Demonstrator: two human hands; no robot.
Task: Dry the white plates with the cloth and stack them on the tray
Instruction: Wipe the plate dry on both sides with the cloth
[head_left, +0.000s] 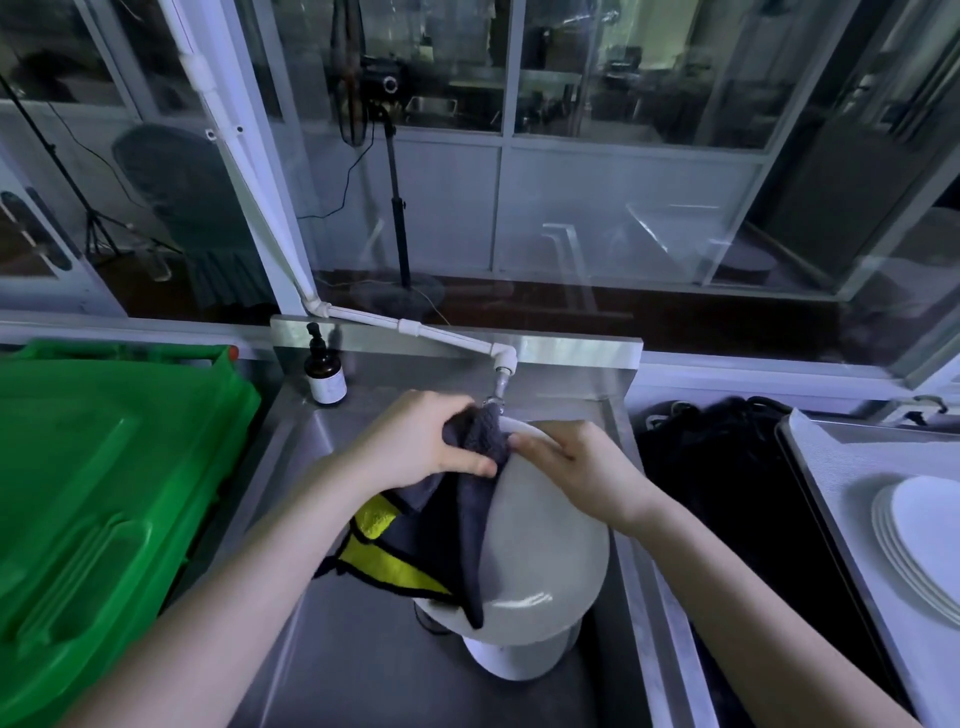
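Forearms: my left forearm (234, 597) and right forearm (753, 597) reach in bare from the bottom corners and meet over the sink (353, 665).
Left hand: my left hand (421, 441) is clenched round a bunched fold of the cloth (447, 525), thumb underneath, holding it against the top rim of the plate (545, 551).
Right hand: my right hand (576, 462) grasps the plate by its upper edge, fingers curled over the rim, just beside the left hand.
Cloth: dark grey with a yellow panel edged in black. It hangs from my left hand down the left side of the plate, the yellow part trailing out to the left.
Plate: white, held on edge and tilted, its broad side toward me, above the sink basin.
Below the plate: more white crockery (519, 660) lies in the basin right under the held plate's lower edge; I cannot tell how many pieces.
Tray: the tray (841, 467) sits on the right, well apart from my hands, with a stack of plates (919, 540) on it at the far right.
Tap: the tap (498, 387) hangs from a white pipe (415, 328) just behind my knuckles.
Bottle: a brown pump bottle (324, 371) stands at the sink's back left corner.
Bin: a green bin lid (104, 467) fills the left side, beside the sink.
Gap: a dark heap (727, 467) lies between the sink and the tray; I cannot make out what it is.
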